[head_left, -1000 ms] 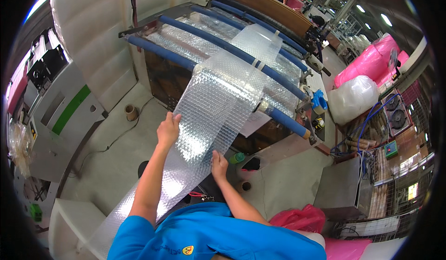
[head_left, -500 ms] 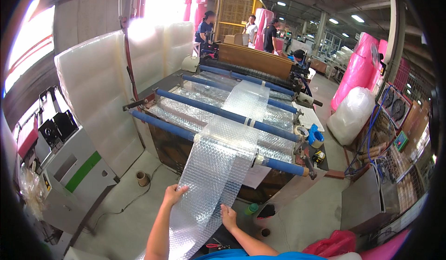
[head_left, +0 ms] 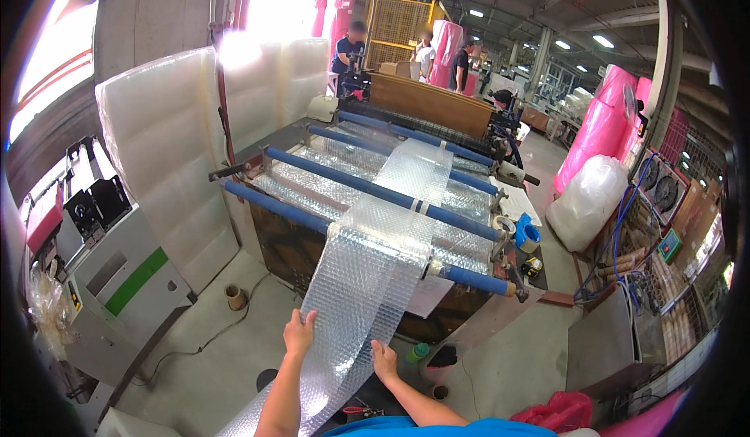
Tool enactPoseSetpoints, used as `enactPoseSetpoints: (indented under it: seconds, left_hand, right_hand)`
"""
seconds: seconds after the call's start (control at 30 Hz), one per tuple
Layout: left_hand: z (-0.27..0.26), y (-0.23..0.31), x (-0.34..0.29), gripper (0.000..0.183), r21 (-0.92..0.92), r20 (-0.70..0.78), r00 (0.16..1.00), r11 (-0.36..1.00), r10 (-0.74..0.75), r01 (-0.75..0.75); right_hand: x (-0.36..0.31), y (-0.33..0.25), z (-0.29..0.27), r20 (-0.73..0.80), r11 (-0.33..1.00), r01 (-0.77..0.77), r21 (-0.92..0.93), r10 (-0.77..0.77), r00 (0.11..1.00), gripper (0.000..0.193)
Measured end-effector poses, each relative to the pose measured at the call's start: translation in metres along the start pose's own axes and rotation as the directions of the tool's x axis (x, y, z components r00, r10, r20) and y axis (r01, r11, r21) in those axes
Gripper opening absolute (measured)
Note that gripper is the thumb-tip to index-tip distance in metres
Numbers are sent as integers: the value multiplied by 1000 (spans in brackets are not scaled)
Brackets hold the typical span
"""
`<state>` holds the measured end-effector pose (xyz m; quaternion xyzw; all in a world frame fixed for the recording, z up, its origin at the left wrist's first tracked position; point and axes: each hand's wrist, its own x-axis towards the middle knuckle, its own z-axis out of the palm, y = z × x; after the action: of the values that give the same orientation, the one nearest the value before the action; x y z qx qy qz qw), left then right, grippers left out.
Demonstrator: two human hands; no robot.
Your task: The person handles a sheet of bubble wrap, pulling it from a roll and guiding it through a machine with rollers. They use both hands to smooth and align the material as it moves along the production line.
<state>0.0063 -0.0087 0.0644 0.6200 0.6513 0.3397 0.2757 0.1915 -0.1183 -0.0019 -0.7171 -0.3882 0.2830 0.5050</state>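
A long strip of clear bubble wrap (head_left: 359,273) runs over the blue rollers of a machine and hangs down toward me, its lower end trailing to the lower left. My left hand (head_left: 299,333) is closed on the strip's left edge, thumb upward. On the opposite edge, a little lower, my right hand (head_left: 383,360) grips the film with its thumb on top. Between my hands the sheet is slightly slack and creased. The front blue roller (head_left: 273,208) carries the strip just beyond my hands.
Tape rolls (head_left: 528,235) and a tape measure (head_left: 532,267) lie on the machine's right side. A green bottle (head_left: 418,353) and a cardboard core (head_left: 236,297) stand on the floor. Red-handled pliers (head_left: 362,411) lie near me. Several people are at the back.
My left hand has shifted slightly right and down, still gripping the edge. The strip's lower end now trails further left. My right hand has barely moved.
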Motion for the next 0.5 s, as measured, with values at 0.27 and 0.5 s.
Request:
enactPoseSetpoints:
  seconds: [0.27, 0.5]
  left_hand:
    - [12, -12, 2, 47, -30, -52, 997, 997, 65, -67]
    - [17, -14, -3, 45, -13, -43, 998, 999, 51, -51]
  right_hand:
    - [0, -5, -1, 16, 1000, 6, 22, -6, 1000, 45]
    - [0, 17, 2, -9, 1000, 11, 13, -11, 1000, 47]
